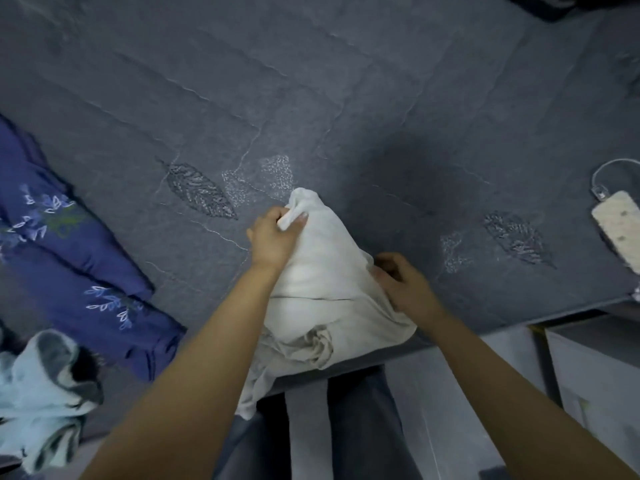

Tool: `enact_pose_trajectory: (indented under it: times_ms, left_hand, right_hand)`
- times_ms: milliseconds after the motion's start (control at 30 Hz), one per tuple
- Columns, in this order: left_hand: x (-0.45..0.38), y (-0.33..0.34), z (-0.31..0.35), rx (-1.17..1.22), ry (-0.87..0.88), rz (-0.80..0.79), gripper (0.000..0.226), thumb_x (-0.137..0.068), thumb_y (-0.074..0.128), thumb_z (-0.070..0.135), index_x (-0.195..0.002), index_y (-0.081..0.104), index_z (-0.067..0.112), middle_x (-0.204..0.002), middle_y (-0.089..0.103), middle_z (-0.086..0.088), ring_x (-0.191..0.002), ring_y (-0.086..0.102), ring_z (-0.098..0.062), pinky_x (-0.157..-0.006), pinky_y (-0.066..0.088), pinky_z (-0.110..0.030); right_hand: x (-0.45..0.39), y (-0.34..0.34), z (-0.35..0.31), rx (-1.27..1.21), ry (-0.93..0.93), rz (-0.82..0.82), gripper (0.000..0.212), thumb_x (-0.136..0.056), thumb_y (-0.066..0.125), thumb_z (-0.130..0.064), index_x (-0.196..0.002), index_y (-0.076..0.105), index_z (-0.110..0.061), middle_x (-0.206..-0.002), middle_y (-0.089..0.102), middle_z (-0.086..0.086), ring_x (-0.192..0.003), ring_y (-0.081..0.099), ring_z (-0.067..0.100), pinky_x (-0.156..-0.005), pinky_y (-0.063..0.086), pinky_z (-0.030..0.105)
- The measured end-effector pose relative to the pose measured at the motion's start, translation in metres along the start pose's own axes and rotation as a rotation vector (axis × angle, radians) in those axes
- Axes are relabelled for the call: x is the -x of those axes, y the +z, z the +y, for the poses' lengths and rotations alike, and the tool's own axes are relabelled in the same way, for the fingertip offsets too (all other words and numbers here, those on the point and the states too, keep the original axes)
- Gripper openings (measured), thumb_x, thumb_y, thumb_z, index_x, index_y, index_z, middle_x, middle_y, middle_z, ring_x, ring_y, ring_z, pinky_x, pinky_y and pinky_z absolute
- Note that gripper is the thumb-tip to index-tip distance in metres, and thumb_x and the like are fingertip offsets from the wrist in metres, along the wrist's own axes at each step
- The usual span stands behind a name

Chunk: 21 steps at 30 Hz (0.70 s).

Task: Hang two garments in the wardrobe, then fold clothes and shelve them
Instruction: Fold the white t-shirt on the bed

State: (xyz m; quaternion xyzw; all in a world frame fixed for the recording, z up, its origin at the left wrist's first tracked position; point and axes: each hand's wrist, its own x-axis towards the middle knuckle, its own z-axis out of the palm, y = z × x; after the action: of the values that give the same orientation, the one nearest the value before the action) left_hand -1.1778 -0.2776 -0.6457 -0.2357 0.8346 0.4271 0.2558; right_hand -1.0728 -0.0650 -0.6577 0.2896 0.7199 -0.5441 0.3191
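Note:
A cream-white garment (pixel 322 282) lies bunched at the near edge of a bed covered in a dark grey sheet (pixel 346 98). Part of the cloth hangs over the bed's edge toward my legs. My left hand (pixel 272 237) grips the garment's far tip, fingers and thumb curled round a fold. My right hand (pixel 401 285) grips the garment's right side, its fingers curled into the cloth. The wardrobe is out of sight.
A blue garment with flower embroidery (pixel 69 265) lies on the bed at the left. A pale blue and grey crumpled garment (pixel 41 389) sits at the lower left. A white power strip with cable (pixel 620 223) lies at the right edge. White furniture (pixel 602 375) stands at the lower right.

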Motion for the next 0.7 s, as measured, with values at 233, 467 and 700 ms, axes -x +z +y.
enact_pose_trajectory:
  times_ms: [233, 467, 700]
  left_hand:
    - [0.009, -0.079, -0.051, 0.119, 0.086, -0.118, 0.014, -0.089, 0.067, 0.009, -0.076, 0.062, 0.005, -0.087, 0.065, -0.001, -0.079, 0.06, -0.009, -0.072, 0.049, -0.029]
    - [0.04, -0.083, -0.094, 0.348, -0.251, -0.054, 0.027, -0.091, 0.051, -0.011, -0.116, 0.055, -0.002, -0.105, 0.062, -0.01, -0.098, 0.056, -0.023, -0.075, 0.048, -0.027]
    - [0.03, -0.06, -0.075, 0.222, -0.339, -0.099, 0.042, -0.081, 0.065, 0.061, -0.083, 0.059, 0.02, -0.078, 0.066, 0.008, -0.075, 0.062, -0.01, -0.068, 0.045, -0.028]
  right_hand:
    - [0.007, 0.029, -0.017, 0.332, -0.275, -0.083, 0.021, -0.089, 0.068, -0.037, -0.095, 0.053, -0.023, -0.075, 0.055, -0.012, -0.067, 0.052, 0.007, -0.056, 0.04, 0.018]
    - [0.054, 0.056, -0.014, 0.454, -0.621, -0.273, 0.026, -0.094, 0.063, -0.027, -0.114, 0.072, -0.011, -0.097, 0.062, 0.002, -0.088, 0.061, 0.014, -0.078, 0.049, 0.025]
    - [0.02, 0.06, -0.032, 0.232, -0.316, 0.112, 0.027, -0.081, 0.078, -0.026, -0.089, 0.053, -0.022, -0.1, 0.041, -0.017, -0.082, 0.052, -0.002, -0.072, 0.044, 0.01]
